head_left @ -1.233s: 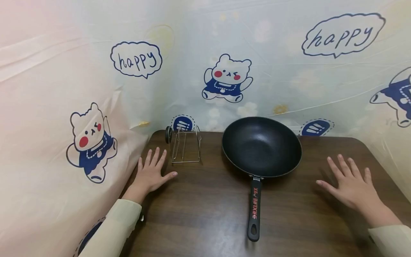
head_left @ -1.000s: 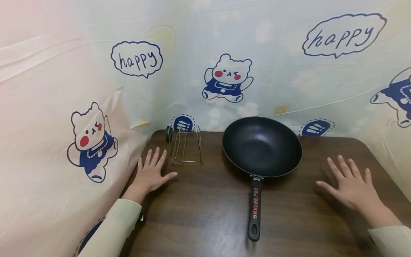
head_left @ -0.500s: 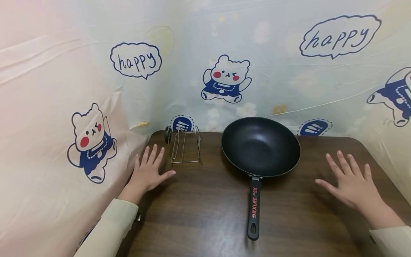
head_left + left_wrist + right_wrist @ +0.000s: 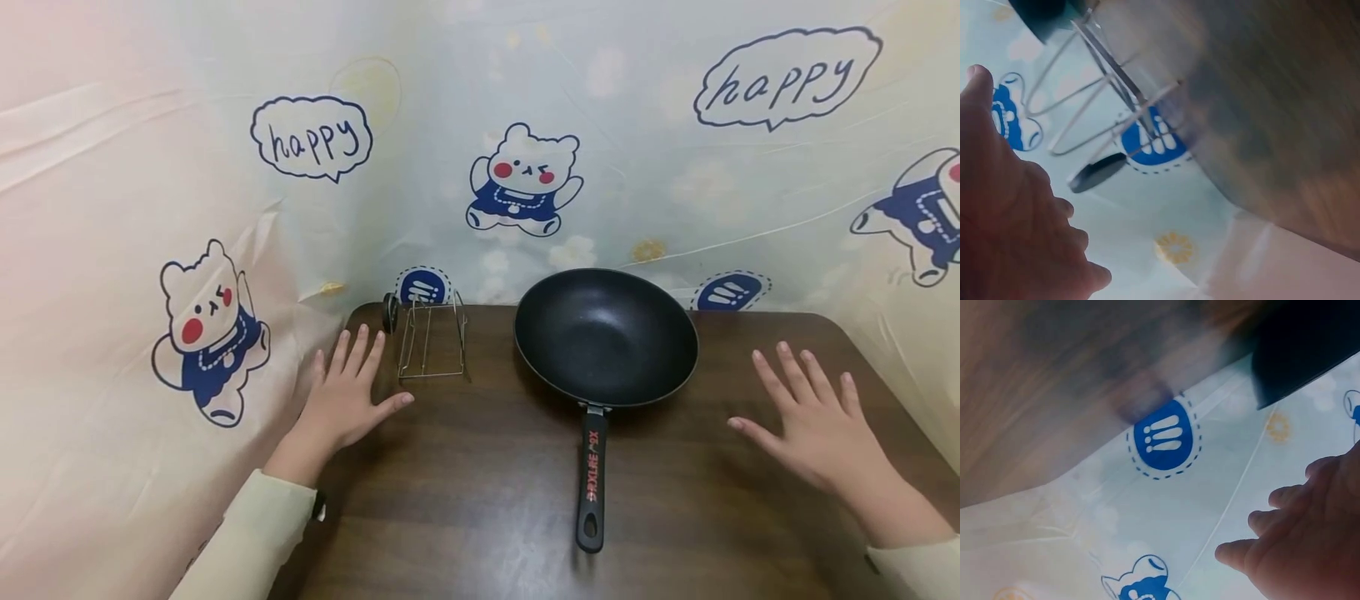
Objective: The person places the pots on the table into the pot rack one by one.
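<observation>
The black pan (image 4: 606,337) sits on the worktop (image 4: 480,483), its handle (image 4: 591,483) pointing toward you. To its left stands a wire rack (image 4: 426,342) with a round black piece (image 4: 390,313) at its left end. Your left grip (image 4: 341,404) is spread wide just beside the rack; your right grip (image 4: 821,433), also spread wide, is well to the pan's right. Printed cloth (image 4: 420,208) hangs behind.

From the head we look forward and down across the worktop (image 4: 480,483); closer in, from the wrists, we face the cloth (image 4: 420,192) past left hand (image 4: 1019,219) and right hand (image 4: 1307,537), sharing rack (image 4: 426,337) and pan (image 4: 606,337) respectively.
</observation>
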Action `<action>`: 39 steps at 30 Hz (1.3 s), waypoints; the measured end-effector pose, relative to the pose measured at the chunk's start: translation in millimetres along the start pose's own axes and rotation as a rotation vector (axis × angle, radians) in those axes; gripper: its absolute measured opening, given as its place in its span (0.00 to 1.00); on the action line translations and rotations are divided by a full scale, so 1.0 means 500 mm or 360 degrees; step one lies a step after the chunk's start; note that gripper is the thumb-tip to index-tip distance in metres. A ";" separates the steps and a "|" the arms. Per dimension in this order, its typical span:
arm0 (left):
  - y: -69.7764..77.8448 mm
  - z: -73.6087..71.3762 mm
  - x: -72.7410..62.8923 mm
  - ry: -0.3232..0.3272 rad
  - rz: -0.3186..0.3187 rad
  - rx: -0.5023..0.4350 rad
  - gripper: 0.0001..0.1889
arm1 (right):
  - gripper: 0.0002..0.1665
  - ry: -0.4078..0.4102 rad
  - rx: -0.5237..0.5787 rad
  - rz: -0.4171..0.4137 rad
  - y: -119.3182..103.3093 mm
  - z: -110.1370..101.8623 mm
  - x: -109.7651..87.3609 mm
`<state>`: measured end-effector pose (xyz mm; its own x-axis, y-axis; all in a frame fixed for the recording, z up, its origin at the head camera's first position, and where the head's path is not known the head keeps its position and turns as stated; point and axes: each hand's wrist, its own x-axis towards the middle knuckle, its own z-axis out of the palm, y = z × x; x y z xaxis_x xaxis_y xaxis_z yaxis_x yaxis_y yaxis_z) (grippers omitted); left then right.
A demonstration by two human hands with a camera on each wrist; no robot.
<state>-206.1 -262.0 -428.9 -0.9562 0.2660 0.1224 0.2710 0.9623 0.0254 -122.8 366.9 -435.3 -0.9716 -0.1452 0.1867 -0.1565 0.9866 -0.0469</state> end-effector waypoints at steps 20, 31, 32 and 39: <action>0.114 0.026 -0.063 -0.0313 0.0394 -0.1216 0.31 | 0.30 -0.0258 0.1406 -0.0114 -0.091 -0.005 -0.046; 0.182 0.053 -0.071 -0.0898 0.0508 -0.2251 0.41 | 0.42 -0.0710 0.2264 -0.0157 -0.131 -0.021 -0.018; 0.191 0.056 -0.072 -0.0960 0.0509 -0.2369 0.43 | 0.43 -0.0768 0.2350 -0.0149 -0.133 -0.021 -0.014; 0.248 0.069 -0.081 -0.1188 0.0382 -0.2965 0.50 | 0.47 -0.1099 0.3074 -0.0077 -0.157 -0.011 0.003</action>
<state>-137.4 -151.5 -465.1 -0.6078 0.7916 -0.0630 -0.3308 -0.1803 0.9263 -110.8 290.0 -425.8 -0.7811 -0.6189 -0.0824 0.3263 -0.2923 -0.8989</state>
